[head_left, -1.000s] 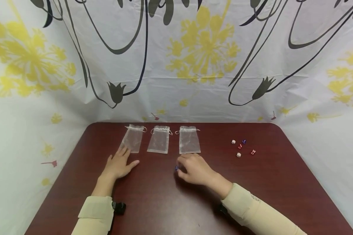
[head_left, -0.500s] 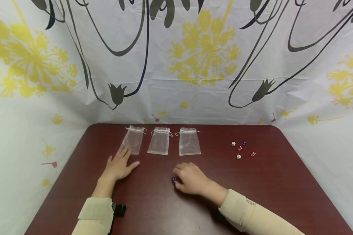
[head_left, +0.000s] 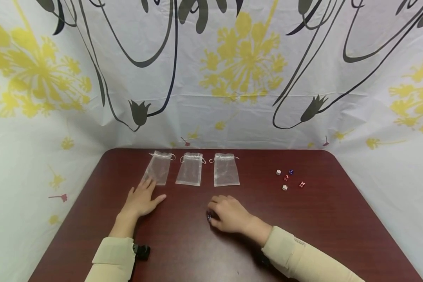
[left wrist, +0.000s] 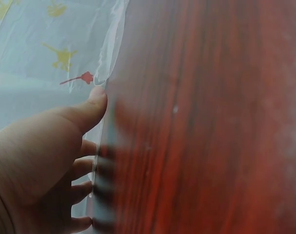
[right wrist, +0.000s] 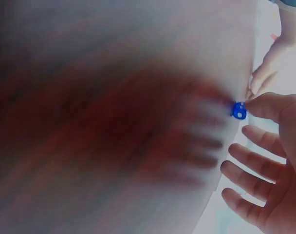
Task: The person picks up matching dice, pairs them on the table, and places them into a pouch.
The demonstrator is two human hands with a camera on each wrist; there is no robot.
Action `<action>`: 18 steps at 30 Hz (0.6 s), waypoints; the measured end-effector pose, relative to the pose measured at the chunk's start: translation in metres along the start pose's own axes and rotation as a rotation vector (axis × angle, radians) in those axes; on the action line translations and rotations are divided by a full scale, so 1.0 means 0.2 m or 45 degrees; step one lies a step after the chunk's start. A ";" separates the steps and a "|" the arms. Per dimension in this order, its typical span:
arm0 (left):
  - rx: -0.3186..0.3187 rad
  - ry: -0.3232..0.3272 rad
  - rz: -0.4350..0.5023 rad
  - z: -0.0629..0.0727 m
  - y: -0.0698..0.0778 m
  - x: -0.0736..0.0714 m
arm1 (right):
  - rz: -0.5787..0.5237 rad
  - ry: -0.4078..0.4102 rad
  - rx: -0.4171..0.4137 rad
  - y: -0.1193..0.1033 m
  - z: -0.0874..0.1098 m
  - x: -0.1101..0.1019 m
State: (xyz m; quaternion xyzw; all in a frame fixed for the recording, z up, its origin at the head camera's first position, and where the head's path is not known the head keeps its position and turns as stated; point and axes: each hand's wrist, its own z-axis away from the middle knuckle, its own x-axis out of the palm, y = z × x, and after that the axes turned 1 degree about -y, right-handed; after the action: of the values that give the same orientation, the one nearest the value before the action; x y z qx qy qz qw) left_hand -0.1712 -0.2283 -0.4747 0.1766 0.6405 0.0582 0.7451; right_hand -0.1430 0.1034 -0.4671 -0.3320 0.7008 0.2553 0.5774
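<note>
A small blue die [head_left: 209,216] lies on the dark red-brown table [head_left: 183,250], between the thumb and index fingertips of my right hand [head_left: 230,214]. In the right wrist view, my thumb tip is right at the blue die [right wrist: 239,110], and the index fingertip stands a little apart from it. The other fingers of that hand are spread, slightly bent. My left hand [head_left: 140,199] lies with fingers extended and thumb out, its fingertips resting on the lower edge of the leftmost sheer drawstring bag [head_left: 159,168].
Two more sheer drawstring bags, a middle one [head_left: 190,170] and a right one [head_left: 226,170], lie flat in the row. Several dice, including a white die [head_left: 284,187] and a red die [head_left: 302,184], sit at the right. A patterned curtain [head_left: 246,117] surrounds the table's back and sides.
My right hand has drawn back toward the near side of the table, and the blue die has come with it. My left hand has stayed in place on the bag.
</note>
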 end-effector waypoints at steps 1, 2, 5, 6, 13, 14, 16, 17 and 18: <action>0.000 0.000 -0.003 0.00 0.00 0.00 | -0.011 0.004 0.013 0.01 0.00 0.00; 0.002 0.000 -0.007 0.00 0.00 0.00 | -0.023 0.008 0.027 0.02 0.00 -0.01; 0.011 -0.001 -0.009 0.00 0.01 0.00 | -0.051 0.028 0.073 0.05 0.03 -0.03; 0.017 0.002 -0.005 0.00 0.01 0.00 | -0.058 0.037 0.086 0.07 0.03 -0.04; 0.008 0.018 0.009 0.02 0.01 -0.01 | -0.100 0.094 0.185 0.20 0.06 -0.11; 0.006 0.020 0.006 0.02 0.01 -0.01 | -0.106 0.106 0.206 0.23 0.07 -0.13; 0.009 0.023 0.010 0.02 0.01 -0.01 | -0.119 0.133 0.254 0.28 0.09 -0.16; 0.014 0.023 0.007 0.02 0.01 -0.01 | -0.124 0.150 0.277 0.31 0.10 -0.18; 0.021 0.023 0.008 0.02 0.02 0.00 | -0.126 0.167 0.299 0.34 0.11 -0.20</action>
State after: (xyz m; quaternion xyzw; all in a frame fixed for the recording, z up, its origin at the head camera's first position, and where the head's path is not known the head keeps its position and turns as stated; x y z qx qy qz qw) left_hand -0.1665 -0.2260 -0.4724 0.1842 0.6472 0.0570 0.7375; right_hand -0.1754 0.1709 -0.4350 -0.3121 0.7448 0.1205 0.5773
